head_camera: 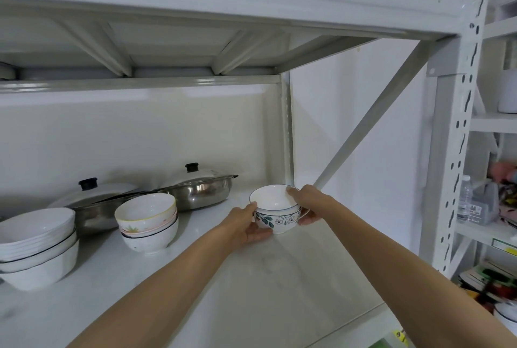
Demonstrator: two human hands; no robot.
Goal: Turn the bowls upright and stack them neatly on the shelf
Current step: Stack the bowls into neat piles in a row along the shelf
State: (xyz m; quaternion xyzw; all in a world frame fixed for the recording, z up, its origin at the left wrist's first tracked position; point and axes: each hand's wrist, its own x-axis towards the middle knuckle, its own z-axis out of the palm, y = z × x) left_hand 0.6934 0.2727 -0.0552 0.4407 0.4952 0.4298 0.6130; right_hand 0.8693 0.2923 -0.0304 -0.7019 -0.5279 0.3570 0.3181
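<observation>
While both hands clamp it, listed largest first: white metal shelf [251, 277]; two lidded steel pans [195, 188]; stack of wide white bowls [36, 247]; stack of small pastel bowls [148, 224]; floral white bowl [275, 209], upright, empty, apparently nested on another, steadied by left hand [246, 226] and right hand [306, 205] at the shelf's right end.

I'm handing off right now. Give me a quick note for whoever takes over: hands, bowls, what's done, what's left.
Left hand and right hand together hold the floral bowl, upright, low over the shelf; it seems nested in a second bowl.
Done: an upright stack of small bowls at centre and a stack of large white bowls at far left.
Left: set the floral bowl down neatly. No overturned bowls are visible.
</observation>
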